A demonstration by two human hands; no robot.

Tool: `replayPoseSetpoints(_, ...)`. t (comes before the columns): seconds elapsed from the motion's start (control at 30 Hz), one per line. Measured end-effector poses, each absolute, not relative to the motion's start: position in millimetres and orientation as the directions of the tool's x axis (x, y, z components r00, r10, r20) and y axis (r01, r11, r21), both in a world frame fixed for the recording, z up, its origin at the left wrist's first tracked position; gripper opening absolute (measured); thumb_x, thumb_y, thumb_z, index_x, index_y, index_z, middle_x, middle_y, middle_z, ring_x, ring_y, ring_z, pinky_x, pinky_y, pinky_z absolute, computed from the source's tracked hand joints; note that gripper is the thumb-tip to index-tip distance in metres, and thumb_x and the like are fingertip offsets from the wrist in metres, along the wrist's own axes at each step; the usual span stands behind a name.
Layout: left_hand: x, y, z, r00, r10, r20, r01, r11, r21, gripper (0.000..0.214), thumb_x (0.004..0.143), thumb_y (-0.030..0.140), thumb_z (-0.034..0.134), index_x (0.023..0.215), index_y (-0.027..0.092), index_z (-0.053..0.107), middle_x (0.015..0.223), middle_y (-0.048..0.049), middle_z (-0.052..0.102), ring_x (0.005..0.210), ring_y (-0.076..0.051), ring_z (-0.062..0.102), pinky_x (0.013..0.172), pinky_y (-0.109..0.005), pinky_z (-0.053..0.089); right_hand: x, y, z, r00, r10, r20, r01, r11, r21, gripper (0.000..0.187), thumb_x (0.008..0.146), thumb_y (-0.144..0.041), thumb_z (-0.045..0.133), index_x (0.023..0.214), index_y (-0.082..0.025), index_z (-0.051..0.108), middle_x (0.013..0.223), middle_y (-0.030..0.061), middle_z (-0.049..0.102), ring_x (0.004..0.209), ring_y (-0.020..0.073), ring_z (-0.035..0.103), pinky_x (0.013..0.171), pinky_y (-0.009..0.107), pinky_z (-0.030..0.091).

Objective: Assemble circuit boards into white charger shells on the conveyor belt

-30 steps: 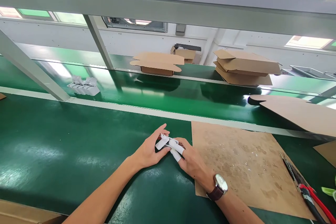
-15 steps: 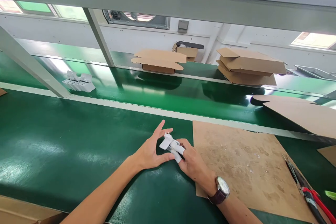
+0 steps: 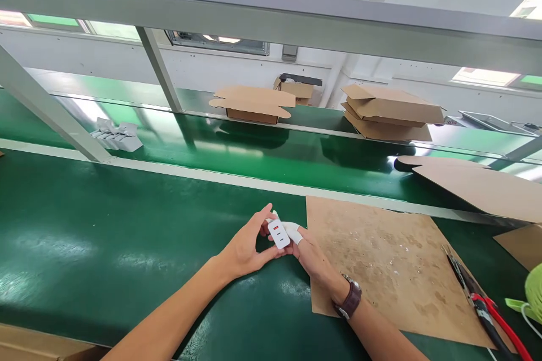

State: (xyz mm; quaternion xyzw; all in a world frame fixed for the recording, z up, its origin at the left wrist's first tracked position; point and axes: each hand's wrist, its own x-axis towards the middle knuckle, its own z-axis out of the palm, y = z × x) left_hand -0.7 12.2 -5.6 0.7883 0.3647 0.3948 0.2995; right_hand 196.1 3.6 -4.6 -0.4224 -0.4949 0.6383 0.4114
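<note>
A small white USB charger [image 3: 279, 234], with a red port and two narrow dark ports on its end face, is held above the green work surface between both hands. My left hand [image 3: 248, 245] has its thumb at the lower edge of the charger and fingertips behind its upper edge; the index finger sticks up. My right hand [image 3: 311, 254] grips the charger from the right, white finger covers on its fingers and a watch [image 3: 349, 296] on the wrist. The fingertips behind the charger are partly hidden.
A stained cardboard sheet [image 3: 368, 265] lies right of my hands, with red-and-black-handled pliers [image 3: 478, 299] on its right edge. White pieces [image 3: 116, 135] sit on the lower belt behind the rail [image 3: 203, 175]. Folded cartons [image 3: 389, 113] stand at the back. A green roll [image 3: 534, 290] is far right.
The charger has been turned in my hands, so its port face now points toward me. My right wrist has rotated, and the view has tilted up slightly.
</note>
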Motion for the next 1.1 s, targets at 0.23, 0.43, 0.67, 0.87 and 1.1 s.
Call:
replayPoseSetpoints(0.23, -0.2, 12.2, -6.1, 0.408, 0.826, 0.388, 0.374, -0.54, 0.754, 0.086, 0.087, 0.035, 0.075, 0.157, 0.031, 0.024, 0.133, -0.009, 0.064, 0.102, -0.023, 0.069, 0.09, -0.042, 0.061, 194.8, 1.7, 3.1, -0.3, 0.94, -0.16, -0.113, -0.202, -0.973, 0.039, 0.096, -0.054, 0.052, 0.111, -0.023, 0.07, 0.093, 0.0084, 0.078, 0.081, 0.0259, 0.075, 0.075, 0.044, 0.065)
replayPoseSetpoints(0.43, -0.6, 11.1, -5.4, 0.412, 0.787, 0.458, 0.348, -0.601, 0.72, 0.08, 0.091, 0.035, 0.071, 0.157, 0.035, 0.025, 0.133, -0.0074, 0.065, 0.101, -0.022, 0.07, 0.087, -0.04, 0.061, 195.3, 3.3, 0.9, -0.302, 0.942, -0.146, -0.102, -0.185, -0.978, 0.037, 0.097, -0.052, 0.051, 0.105, -0.021, 0.07, 0.088, 0.0088, 0.077, 0.08, 0.0263, 0.075, 0.07, 0.042, 0.065)
replayPoseSetpoints(0.67, -1.8, 13.5, -2.0, 0.423, 0.785, 0.452, 0.414, -0.611, 0.674, 0.091, 0.088, 0.036, 0.074, 0.159, 0.029, 0.017, 0.136, -0.0122, 0.061, 0.121, -0.029, 0.064, 0.104, -0.05, 0.053, 192.1, 1.0, -3.4, -0.149, 0.988, 0.029, 0.026, 0.033, -0.999, 0.028, 0.096, -0.043, 0.058, 0.116, -0.025, 0.064, 0.102, 0.007, 0.075, 0.084, 0.0217, 0.074, 0.078, 0.04, 0.065)
replayPoseSetpoints(0.87, -3.6, 20.6, -5.0, 0.419, 0.814, 0.402, 0.537, -0.579, 0.614, 0.088, 0.089, 0.026, 0.069, 0.16, 0.027, 0.017, 0.129, -0.0124, 0.062, 0.12, -0.031, 0.061, 0.107, -0.055, 0.049, 191.2, -9.8, 5.0, -0.159, 0.925, 0.345, 0.31, 0.378, -0.872, 0.023, 0.091, -0.023, 0.062, 0.113, -0.027, 0.064, 0.113, 0.0048, 0.067, 0.093, 0.0174, 0.067, 0.085, 0.035, 0.06)
replayPoseSetpoints(1.1, -0.4, 23.3, -10.8, 0.339, 0.876, 0.344, 0.551, -0.481, 0.682, 0.079, 0.09, 0.037, 0.067, 0.156, 0.024, 0.025, 0.128, -0.0127, 0.063, 0.114, -0.03, 0.067, 0.103, -0.055, 0.054, 206.1, -6.9, 24.7, -0.245, 0.885, 0.396, 0.446, 0.465, -0.765, 0.023, 0.098, -0.024, 0.06, 0.121, -0.026, 0.061, 0.118, 0.0056, 0.066, 0.098, 0.0189, 0.066, 0.089, 0.035, 0.057)
